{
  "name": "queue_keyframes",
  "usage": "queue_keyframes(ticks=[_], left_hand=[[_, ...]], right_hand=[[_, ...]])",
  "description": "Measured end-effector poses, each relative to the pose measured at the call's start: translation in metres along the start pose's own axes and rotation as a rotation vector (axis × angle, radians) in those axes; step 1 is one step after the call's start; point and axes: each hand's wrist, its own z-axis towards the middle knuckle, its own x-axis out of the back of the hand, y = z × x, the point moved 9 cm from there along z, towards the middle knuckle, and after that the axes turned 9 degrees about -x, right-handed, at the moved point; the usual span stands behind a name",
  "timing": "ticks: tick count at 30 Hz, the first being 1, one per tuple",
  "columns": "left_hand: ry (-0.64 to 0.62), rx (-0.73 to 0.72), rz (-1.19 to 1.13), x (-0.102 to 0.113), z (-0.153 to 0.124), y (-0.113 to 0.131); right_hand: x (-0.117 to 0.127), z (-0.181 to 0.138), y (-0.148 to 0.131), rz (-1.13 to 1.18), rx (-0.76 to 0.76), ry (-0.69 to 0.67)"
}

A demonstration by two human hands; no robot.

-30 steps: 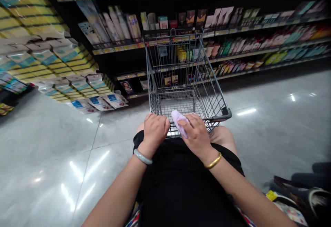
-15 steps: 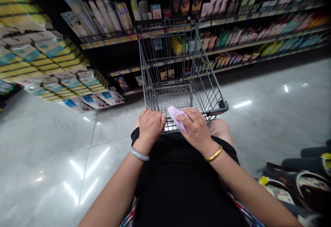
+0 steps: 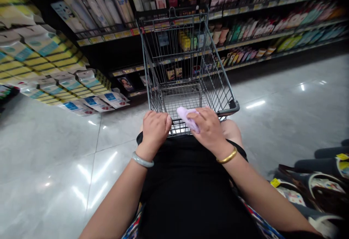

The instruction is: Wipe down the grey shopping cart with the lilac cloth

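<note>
Left hand [image 3: 156,130] closed over the handle [image 3: 228,112] of the shopping cart [image 3: 177,101]; right hand [image 3: 209,130] has its fingers bunched around a lilac cloth [image 3: 185,116] at the same bar. I read the step as holding on there; next move calls for a steady left grip, cloth kept gathered.

Both hands [image 3: 156,128] [image 3: 209,127] forward, fingers [image 3: 168,123] curled

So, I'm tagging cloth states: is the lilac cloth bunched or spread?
Bunched: the right hand grips the lilac cloth in a wad, one end protruding.
</note>
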Motion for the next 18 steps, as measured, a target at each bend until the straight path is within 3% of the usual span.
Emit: queue_keyframes(ticks=[4, 8, 12, 18], left_hand=[[-0.057, 0.006, 0.010, 0.002, 0.004, 0.002], [-0.042, 0.027, 0.038, 0.010, 0.014, 0.011], [-0.078, -0.060, -0.021, 0.003, 0.022, 0.030], [-0.148, -0.090, -0.023, -0.012, 0.022, 0.030]], right_hand=[[0.015, -0.003, 0.029, -0.085, -0.177, 0.092], [0.004, -0.006, 0.005, -0.031, -0.085, 0.084], [0.000, -0.012, -0.003, 0.021, 0.054, 0.082], [0.015, -0.016, 0.019, -0.040, -0.067, 0.212]])
